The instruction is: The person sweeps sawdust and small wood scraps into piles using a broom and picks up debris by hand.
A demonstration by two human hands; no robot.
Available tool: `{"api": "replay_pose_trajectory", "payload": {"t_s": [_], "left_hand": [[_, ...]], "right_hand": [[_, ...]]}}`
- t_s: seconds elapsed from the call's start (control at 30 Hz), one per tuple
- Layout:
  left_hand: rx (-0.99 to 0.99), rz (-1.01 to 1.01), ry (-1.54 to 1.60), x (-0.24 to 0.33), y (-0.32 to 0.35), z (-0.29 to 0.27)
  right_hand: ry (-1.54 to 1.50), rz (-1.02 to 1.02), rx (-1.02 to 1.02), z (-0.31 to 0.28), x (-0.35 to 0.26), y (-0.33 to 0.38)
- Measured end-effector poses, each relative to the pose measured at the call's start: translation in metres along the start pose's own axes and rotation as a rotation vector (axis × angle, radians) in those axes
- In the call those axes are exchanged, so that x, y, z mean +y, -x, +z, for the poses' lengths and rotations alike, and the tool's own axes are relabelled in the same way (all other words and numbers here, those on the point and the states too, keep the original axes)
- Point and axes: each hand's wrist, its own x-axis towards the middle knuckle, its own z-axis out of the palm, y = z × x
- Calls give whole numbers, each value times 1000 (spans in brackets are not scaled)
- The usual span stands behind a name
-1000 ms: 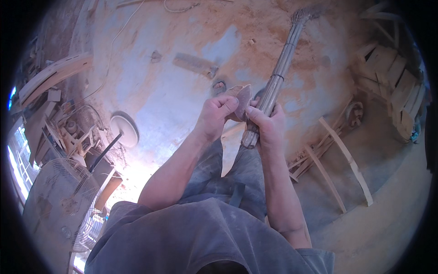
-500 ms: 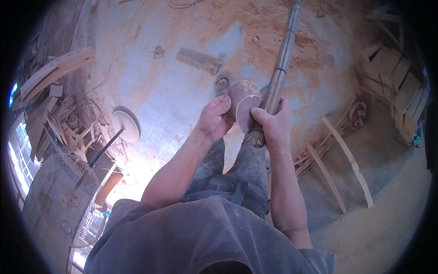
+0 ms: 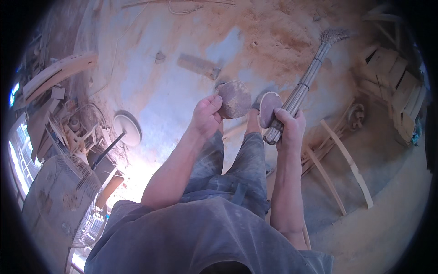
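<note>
Pinched at its left edge by my left hand (image 3: 207, 115) is a round, reddish-brown sanding disc (image 3: 234, 99) with pale dust across its face. In my right hand (image 3: 290, 129) lies a stick broom (image 3: 297, 93), its bundled handle tied with bands and its splayed end pointing away to the upper right. The thumb of that hand also presses a second disc (image 3: 270, 107), tilted, against the broom's near end. A gap separates the two discs. Both hands are closed, held in front of my legs above the dusty floor.
To the left stand a wire-caged fan (image 3: 64, 201), a round base with a pole (image 3: 127, 129) and heaped wood scraps. A flat board (image 3: 198, 65) lies on the floor ahead. Curved wooden strips (image 3: 349, 162) lean at the right, near stacked wood pieces (image 3: 397, 84).
The two discs, overlapping before, are now apart. My right hand has moved right with the broom and one disc; the broom's bristly end has come into view.
</note>
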Motion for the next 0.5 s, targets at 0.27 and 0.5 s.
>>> {"api": "replay_pose_trajectory", "payload": {"t_s": [0.27, 0.5], "left_hand": [[137, 32, -331, 21, 8, 20], [57, 69, -363, 5, -7, 55]], "right_hand": [[-162, 8, -74, 19, -26, 5], [481, -138, 344, 23, 50, -41]]}}
